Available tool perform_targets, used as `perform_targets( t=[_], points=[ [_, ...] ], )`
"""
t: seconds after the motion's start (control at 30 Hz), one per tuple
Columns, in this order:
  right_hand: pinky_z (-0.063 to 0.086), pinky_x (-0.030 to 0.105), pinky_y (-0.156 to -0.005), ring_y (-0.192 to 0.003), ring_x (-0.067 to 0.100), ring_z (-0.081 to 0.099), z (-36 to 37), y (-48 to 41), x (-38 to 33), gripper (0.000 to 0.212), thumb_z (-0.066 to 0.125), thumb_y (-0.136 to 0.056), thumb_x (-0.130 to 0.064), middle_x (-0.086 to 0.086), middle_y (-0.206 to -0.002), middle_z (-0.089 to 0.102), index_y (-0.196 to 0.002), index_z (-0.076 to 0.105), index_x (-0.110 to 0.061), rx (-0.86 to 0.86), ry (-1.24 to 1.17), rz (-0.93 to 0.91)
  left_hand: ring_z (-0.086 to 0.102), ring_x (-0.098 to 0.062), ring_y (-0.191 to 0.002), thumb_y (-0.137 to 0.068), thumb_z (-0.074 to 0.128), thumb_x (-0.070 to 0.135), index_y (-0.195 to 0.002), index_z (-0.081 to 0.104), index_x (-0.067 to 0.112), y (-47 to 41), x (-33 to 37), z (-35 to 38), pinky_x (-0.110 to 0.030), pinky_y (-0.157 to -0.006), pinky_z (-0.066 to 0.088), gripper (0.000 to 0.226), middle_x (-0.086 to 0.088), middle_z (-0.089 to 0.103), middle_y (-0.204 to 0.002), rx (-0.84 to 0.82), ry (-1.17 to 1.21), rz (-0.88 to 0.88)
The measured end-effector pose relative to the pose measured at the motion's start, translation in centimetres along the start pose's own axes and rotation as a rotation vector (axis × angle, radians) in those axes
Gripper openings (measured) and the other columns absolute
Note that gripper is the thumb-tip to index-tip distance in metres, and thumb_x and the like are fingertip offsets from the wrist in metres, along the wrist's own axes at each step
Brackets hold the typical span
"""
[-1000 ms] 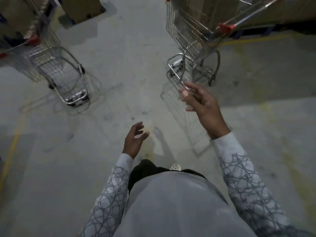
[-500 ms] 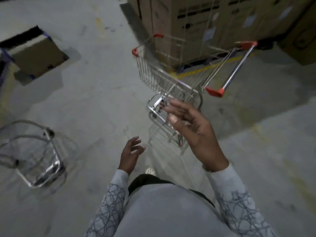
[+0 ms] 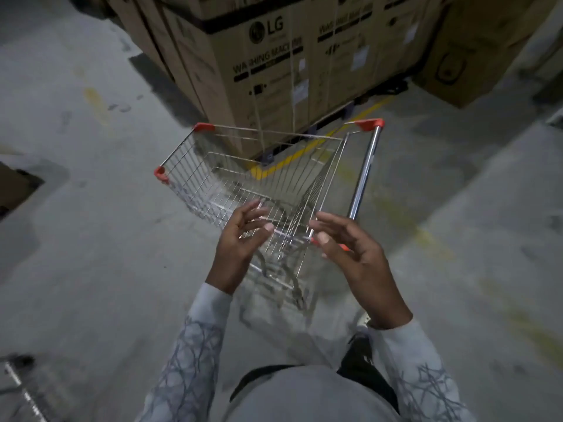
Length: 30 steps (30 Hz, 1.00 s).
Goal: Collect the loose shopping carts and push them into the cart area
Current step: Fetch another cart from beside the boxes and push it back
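Both your hands have closed in on the shopping cart (image 3: pixel 259 184), which stands just in front of the stacked cartons (image 3: pixel 268 71). Your left hand (image 3: pixel 240 239) and right hand (image 3: pixel 356 260) hover loose-fingered, gripping nothing, seemingly poised to seize its handle (image 3: pixel 364 175).

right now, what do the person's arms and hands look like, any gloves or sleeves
The left hand and right hand are bare, with no gloves. Both arms wear long pale grey sleeves: the left sleeve and right sleeve are printed with darker grey, web-like crossing lines and are plain near the wrists.
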State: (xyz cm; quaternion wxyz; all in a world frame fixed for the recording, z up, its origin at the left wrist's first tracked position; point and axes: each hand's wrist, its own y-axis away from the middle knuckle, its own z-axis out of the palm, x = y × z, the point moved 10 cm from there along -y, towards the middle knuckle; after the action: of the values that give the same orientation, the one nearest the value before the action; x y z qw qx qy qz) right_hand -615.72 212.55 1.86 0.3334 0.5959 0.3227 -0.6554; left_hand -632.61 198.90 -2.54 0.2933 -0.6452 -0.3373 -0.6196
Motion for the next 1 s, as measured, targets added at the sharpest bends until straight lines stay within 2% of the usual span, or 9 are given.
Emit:
perform_targets(
  t=[0.13, 0.27, 0.43, 0.57, 0.7, 0.77, 0.87, 0.93, 1.0],
  points=[
    [0.054, 0.022, -0.085, -0.115, 0.013, 0.066, -7.3, -5.9, 1.5, 0.029, 0.066, -0.095, -0.014, -0.001, -0.119, 0.073, -0.124, 0.066, -0.014, -0.012, 0.034, 0.015, 0.062, -0.015, -0.12, -0.085, 0.074, 0.031, -0.14, 0.052, 0.026, -2.1, 3.2, 9.3, -0.033, -0.095, 0.054, 0.059, 0.001, 0.064, -0.13, -0.071, -0.021, 0.084],
    [0.053, 0.028, -0.085, -0.107, 0.008, 0.067, -13.9, -12.1, 2.6, 0.025, 0.071, -0.094, -0.022, -0.008, -0.113, 0.074, -0.119, 0.069, -0.023, -0.06, 0.165, 0.02, 0.056, -0.009, -0.127, -0.087, 0.072, 0.044, -0.144, 0.047, 0.032, -5.3, 4.0, 16.5, -0.039, -0.103, 0.048, 0.063, 0.009, 0.06, -0.136, -0.017, -0.206, 0.102],
    [0.055, 0.035, -0.086, -0.114, 0.007, 0.064, -15.9, -19.2, 0.7, 0.033, 0.069, -0.093, -0.04, -0.011, -0.12, 0.07, -0.124, 0.066, -0.032, -0.244, 0.252, -0.04, 0.037, -0.01, -0.142, -0.085, 0.066, 0.061, -0.151, 0.036, 0.035, -7.4, 3.4, 19.3, -0.049, -0.114, 0.037, 0.077, 0.012, 0.041, -0.152, 0.163, -0.483, 0.069],
    [0.054, 0.033, -0.09, -0.115, 0.003, 0.063, -16.4, -24.3, -0.6, 0.033, 0.069, -0.095, -0.036, -0.011, -0.122, 0.07, -0.127, 0.065, -0.029, -0.305, 0.278, -0.104, 0.036, -0.008, -0.141, -0.082, 0.072, 0.057, -0.149, 0.037, 0.034, -8.9, 2.7, 19.6, -0.043, -0.117, 0.034, 0.079, 0.018, 0.04, -0.148, 0.317, -0.512, 0.007],
    [0.05, 0.021, -0.086, -0.11, -0.001, 0.063, -15.6, -29.7, 1.1, 0.034, 0.067, -0.095, -0.036, -0.01, -0.121, 0.069, -0.128, 0.065, -0.027, -0.405, 0.374, -0.161, 0.031, -0.006, -0.139, -0.077, 0.071, 0.067, -0.154, 0.031, 0.03, -10.2, 1.3, 19.8, -0.032, -0.113, 0.029, 0.094, 0.015, 0.036, -0.149, 0.394, -0.601, -0.07],
    [0.048, 0.021, -0.085, -0.108, 0.0, 0.063, -14.9, -32.7, 3.9, 0.034, 0.066, -0.095, -0.038, -0.009, -0.121, 0.069, -0.127, 0.066, -0.026, -0.478, 0.495, -0.168, 0.027, -0.018, -0.145, -0.07, 0.07, 0.074, -0.156, 0.021, 0.035, -10.9, -0.9, 20.3, -0.043, -0.117, 0.028, 0.106, 0.004, 0.032, -0.157, 0.36, -0.694, -0.191],
    [0.048, 0.042, -0.099, -0.118, 0.018, 0.061, -13.6, -36.7, 9.1, 0.042, 0.058, -0.093, -0.053, -0.002, -0.126, 0.067, -0.127, 0.064, -0.029, -0.62, 0.751, -0.241, 0.014, -0.03, -0.151, -0.068, 0.071, 0.077, -0.157, 0.003, 0.039, -11.6, -6.9, 19.8, -0.058, -0.12, 0.02, 0.118, -0.004, 0.014, -0.166, 0.304, -0.909, -0.576],
    [0.043, 0.049, -0.104, -0.126, 0.025, 0.055, -12.9, -38.7, 12.8, 0.045, 0.055, -0.093, -0.053, -0.001, -0.133, 0.063, -0.13, 0.062, -0.029, -0.731, 0.939, -0.269, 0.017, -0.033, -0.151, -0.07, 0.068, 0.075, -0.157, 0.004, 0.039, -12.2, -10.1, 18.4, -0.062, -0.118, 0.021, 0.113, -0.006, 0.016, -0.166, 0.305, -1.093, -0.767],
    [0.036, 0.045, -0.103, -0.128, 0.023, 0.052, -13.2, -40.0, 15.6, 0.041, 0.049, -0.095, -0.051, -0.005, -0.138, 0.06, -0.13, 0.062, -0.035, -0.75, 1.234, -0.339, 0.025, -0.034, -0.146, -0.072, 0.06, 0.066, -0.156, 0.014, 0.038, -13.3, -11.9, 17.9, -0.065, -0.113, 0.025, 0.1, -0.004, 0.028, -0.161, 0.302, -1.193, -0.803]
  ],
)
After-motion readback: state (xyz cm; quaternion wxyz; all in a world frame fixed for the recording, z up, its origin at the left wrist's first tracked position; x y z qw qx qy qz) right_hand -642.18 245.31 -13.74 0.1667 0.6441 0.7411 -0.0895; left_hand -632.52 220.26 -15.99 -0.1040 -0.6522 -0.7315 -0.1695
